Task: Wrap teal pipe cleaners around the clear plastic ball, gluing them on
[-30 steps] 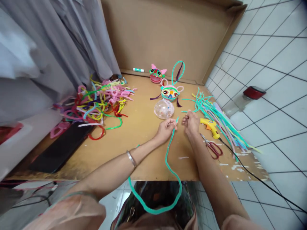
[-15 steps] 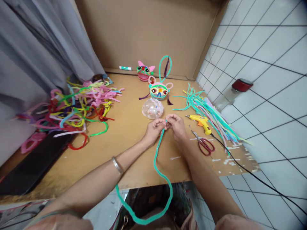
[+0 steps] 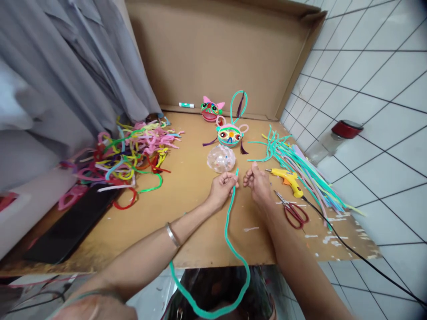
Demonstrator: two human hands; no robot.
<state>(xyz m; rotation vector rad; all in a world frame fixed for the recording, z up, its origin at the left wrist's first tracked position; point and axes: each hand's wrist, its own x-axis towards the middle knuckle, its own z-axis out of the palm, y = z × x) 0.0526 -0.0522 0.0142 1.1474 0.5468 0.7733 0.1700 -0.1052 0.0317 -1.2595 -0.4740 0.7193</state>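
My left hand [image 3: 223,189] pinches a long teal pipe cleaner [image 3: 227,229] near its upper end, and a short tip sticks up above the fingers. From there the strand curves down over the table's front edge and loops back under my left forearm. My right hand [image 3: 257,180] is a little to the right, apart from the strand, with fingers curled and thumb raised; whether anything small is in it is hidden. Just beyond my hands sits a clear plastic dome [image 3: 221,158] with small coloured specks. Behind it stands a decorated face ornament [image 3: 230,135] with pink ears, purple tassels and a teal loop.
A tangled pile of pipe cleaners [image 3: 133,149] and a black slab [image 3: 75,224] lie left. At right are a yellow glue gun [image 3: 288,179] with a cord, red-handled scissors [image 3: 295,214] and straight pipe cleaners [image 3: 310,171]. A second ornament [image 3: 210,112] and marker [image 3: 186,105] sit behind.
My right hand has come off the teal strand and moved apart from my left hand, which still holds it. The whole view has shifted, so the table things appear farther right and lower.
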